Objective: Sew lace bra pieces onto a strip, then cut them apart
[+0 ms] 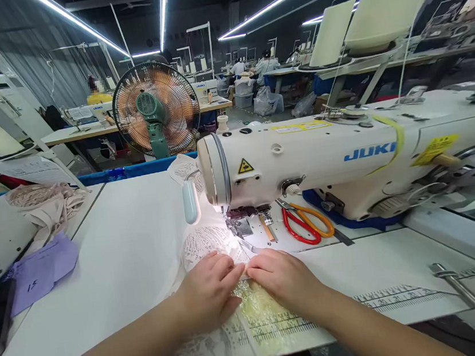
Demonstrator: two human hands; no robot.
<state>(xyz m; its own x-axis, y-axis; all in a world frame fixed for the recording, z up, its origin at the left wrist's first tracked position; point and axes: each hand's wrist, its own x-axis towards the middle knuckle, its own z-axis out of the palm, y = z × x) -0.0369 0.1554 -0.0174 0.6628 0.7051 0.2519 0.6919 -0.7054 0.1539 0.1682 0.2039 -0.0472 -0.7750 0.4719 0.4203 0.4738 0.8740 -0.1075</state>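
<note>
A piece of white lace fabric [204, 242] lies on the white sewing table [133, 248] and runs under the needle of a white JUKI sewing machine [305, 161]. My left hand [210, 291] rests on the lace just in front of the presser foot [237, 227], with its fingers curled and pinching the cloth. Beside it, my right hand [279, 277] presses the lace, and the fingertips of both hands meet at the seam line. The lace hangs off the table's front edge between my forearms.
Red and orange scissors [306, 221] lie under the machine arm. A green fan [155, 110] stands behind the table. Purple paper [43, 271] and a pile of pinkish fabric [47, 201] sit at the left. A ruler strip [391, 298] runs along the front edge. People work far back.
</note>
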